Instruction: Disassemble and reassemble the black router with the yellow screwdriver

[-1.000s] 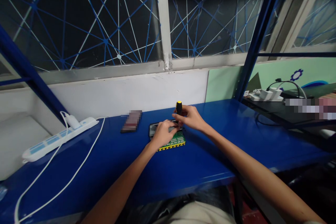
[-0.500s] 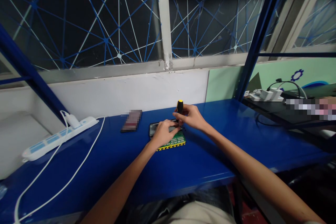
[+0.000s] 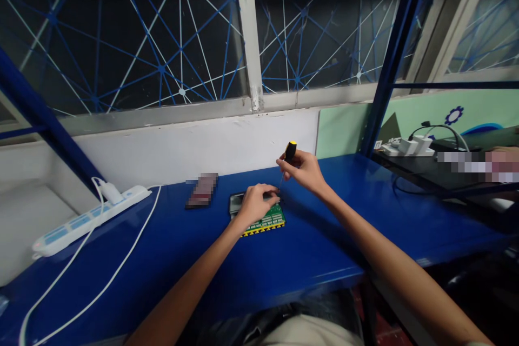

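Note:
A screwdriver [image 3: 290, 151] with a black handle and yellow end tilts in my right hand [image 3: 305, 171], which is closed around it. Its thin shaft slants down toward the far right corner of a green circuit board [image 3: 272, 219]. The board lies on the blue table, with a yellow toothed edge on the near side and a grey casing [image 3: 235, 203] behind it. Over the middle of both lies my left hand [image 3: 256, 204], its curled thumb and forefinger gripping near the far right corner. That hand hides much of the board and casing; the screwdriver tip is hard to make out.
Left of the board lies a blurred-out phone-like slab [image 3: 203, 190]. A white power strip [image 3: 93, 220] with a looping white cable [image 3: 133, 243] runs along the left side. Blue shelf posts [image 3: 385, 70] flank the table [image 3: 324, 251]. Plugs and chargers [image 3: 409, 146] sit on a dark surface at right.
My right hand has lifted and shifted right with the screwdriver, which now leans and shows its shaft. My left hand stays on the board. The camera view has shifted slightly.

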Demonstrator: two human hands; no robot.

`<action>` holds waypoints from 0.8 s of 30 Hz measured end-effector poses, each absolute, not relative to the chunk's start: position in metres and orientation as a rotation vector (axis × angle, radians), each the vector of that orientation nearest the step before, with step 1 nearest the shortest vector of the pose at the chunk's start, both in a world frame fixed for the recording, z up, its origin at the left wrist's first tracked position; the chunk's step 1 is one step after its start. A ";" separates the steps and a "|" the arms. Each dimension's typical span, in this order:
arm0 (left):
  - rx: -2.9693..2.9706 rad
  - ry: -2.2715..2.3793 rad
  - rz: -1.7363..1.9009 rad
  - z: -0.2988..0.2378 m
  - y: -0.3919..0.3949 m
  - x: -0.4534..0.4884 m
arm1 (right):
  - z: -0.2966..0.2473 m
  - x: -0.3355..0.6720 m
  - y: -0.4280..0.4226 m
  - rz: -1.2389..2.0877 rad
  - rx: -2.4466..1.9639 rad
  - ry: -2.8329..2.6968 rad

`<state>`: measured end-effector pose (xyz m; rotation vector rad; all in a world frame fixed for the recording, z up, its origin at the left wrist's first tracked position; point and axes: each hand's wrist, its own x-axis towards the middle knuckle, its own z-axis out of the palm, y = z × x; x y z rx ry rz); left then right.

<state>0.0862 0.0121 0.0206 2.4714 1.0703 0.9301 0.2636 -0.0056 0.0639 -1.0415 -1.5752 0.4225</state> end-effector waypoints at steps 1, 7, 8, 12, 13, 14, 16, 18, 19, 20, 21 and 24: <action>2.492 1.063 0.918 0.022 0.012 0.091 | 0.065 0.268 -0.005 0.373 -1.057 -1.557; 2.543 1.078 0.825 0.029 0.015 0.118 | 0.061 0.293 0.003 0.021 -1.181 -1.547; 2.548 1.076 0.829 0.028 0.016 0.121 | 0.060 0.296 0.005 -0.019 -1.192 -1.547; 2.561 1.051 0.899 0.023 0.021 0.118 | 0.058 0.298 0.008 -0.073 -1.215 -1.550; 2.543 1.042 0.933 0.023 0.022 0.113 | 0.059 0.297 0.007 -0.060 -1.214 -1.553; 2.518 1.039 0.981 0.024 0.023 0.107 | 0.060 0.295 0.005 -0.036 -1.210 -1.556; 2.474 1.033 1.046 0.027 0.024 0.092 | 0.062 0.288 0.001 0.045 -1.189 -1.572; 2.453 1.031 1.061 0.031 0.022 0.074 | 0.063 0.277 -0.003 0.183 -1.147 -1.599; 2.449 1.033 1.059 0.034 0.019 0.065 | 0.062 0.270 -0.005 0.268 -1.123 -1.614; 2.451 1.016 1.048 0.035 0.017 0.055 | 0.062 0.263 -0.008 0.357 -1.097 -1.629; 2.456 0.988 1.023 0.037 0.014 0.046 | 0.061 0.255 -0.010 0.432 -1.070 -1.632; 2.442 0.909 0.884 0.038 0.004 0.025 | 0.055 0.232 -0.016 0.594 -1.005 -1.688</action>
